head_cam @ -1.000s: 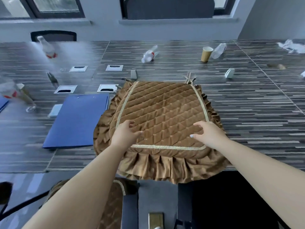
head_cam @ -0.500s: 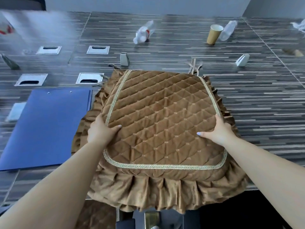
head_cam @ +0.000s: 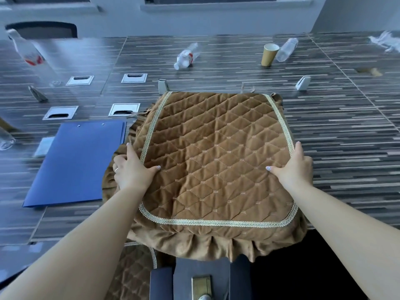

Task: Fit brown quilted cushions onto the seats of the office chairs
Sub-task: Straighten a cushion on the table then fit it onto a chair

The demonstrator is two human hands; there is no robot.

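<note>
Step as I judge it: picking up brown quilted cushion (head_cam: 216,161) off striped table (head_cam: 346,148); near frill overhangs edge. My left hand (head_cam: 132,169) and right hand (head_cam: 296,167) each pinch side edge, thumbs on top. Next: lift clear, carry to chair. Blue folder (head_cam: 73,161) just left; bottle (head_cam: 186,55), paper cup (head_cam: 269,54) far, no obstruction. Second cushion (head_cam: 132,276) below, near left.

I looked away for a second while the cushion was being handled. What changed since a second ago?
Both hands slid from the cushion's top near its front trim out to its side edges; the left hand and right hand now grip it there, thumbs on top. The cushion still lies on the table, its front frill overhanging. The blue folder stayed put.
</note>
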